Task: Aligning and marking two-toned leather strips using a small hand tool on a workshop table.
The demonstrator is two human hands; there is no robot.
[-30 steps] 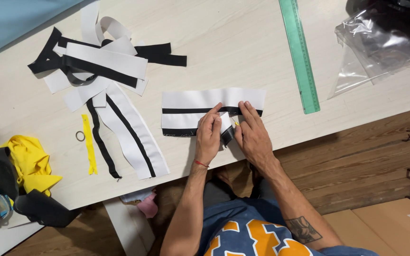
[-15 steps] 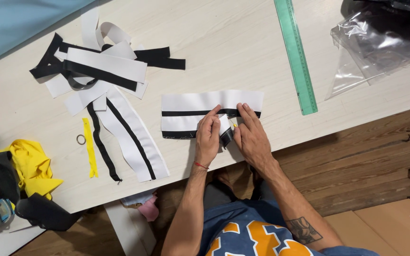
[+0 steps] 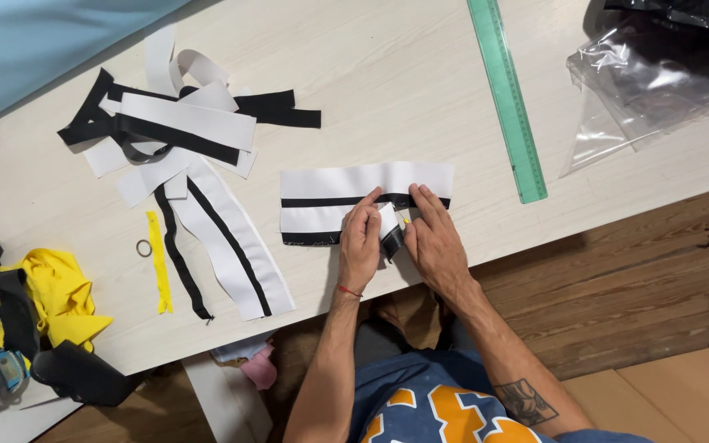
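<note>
Both hands — left hand [image 3: 360,246], right hand [image 3: 435,244] — pinch striped fabric piece [image 3: 346,190].

White fabric panel [image 3: 346,190] with black stripes, green ruler [image 3: 508,97], yellow strip [image 3: 158,262], pale wood-grain table [image 3: 387,90]

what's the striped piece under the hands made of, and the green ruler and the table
Striped piece: looks like matte woven fabric, white with black bands; its corner folds softly between the left hand and right hand. Ruler: likely plastic, translucent green and rigid with fine tick marks. Table: pale wood-grain top, matte; laminate or real wood, cannot tell.
</note>
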